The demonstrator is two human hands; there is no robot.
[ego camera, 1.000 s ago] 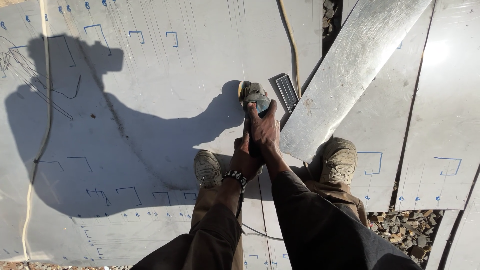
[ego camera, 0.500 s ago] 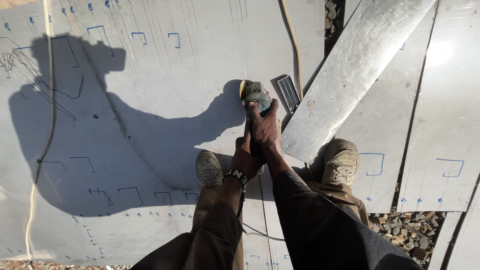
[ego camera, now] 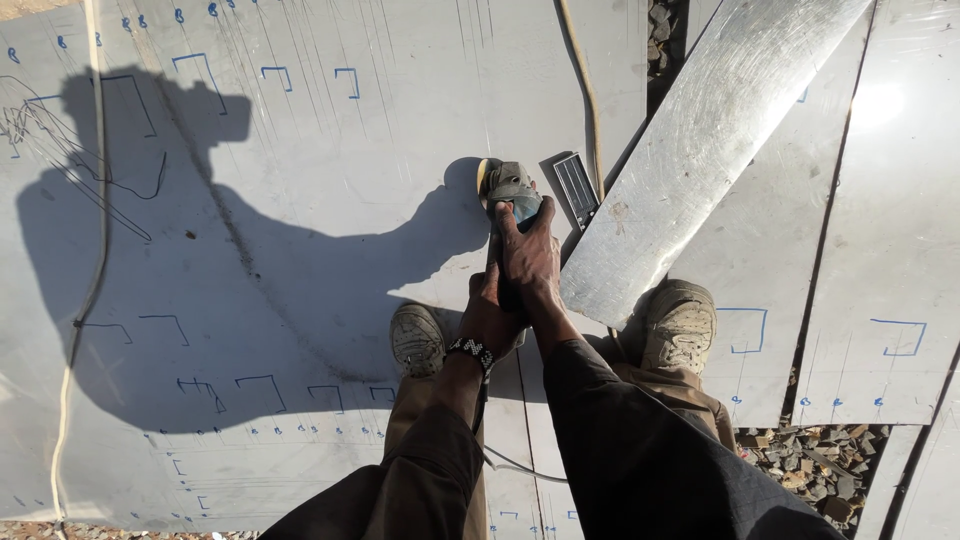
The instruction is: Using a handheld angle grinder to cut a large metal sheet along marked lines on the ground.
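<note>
Two hands gripping a grinder, cutting a metal sheet outdoors.
Both hands are wrapping tight around the grinder (ego camera: 508, 195): right hand (ego camera: 528, 262) is clamping over the top of the body with a finger stretching toward the head, left hand (ego camera: 490, 318) is clasping the rear just behind it, beaded bracelet (ego camera: 470, 350) on that wrist. Grinder is sitting on the big grey metal sheet (ego camera: 330, 170), disc edge touching the sheet, between the two shoes (ego camera: 417, 338) and ahead of them. A loose shiny strip (ego camera: 700, 150) is lying slantwise just right of the tool. Judging it well done if the person is keeping both grips firm, feeding the disc slow and straight, keeping feet behind the disc, and holding the cord (ego camera: 585, 90) clear of the cut.
</note>
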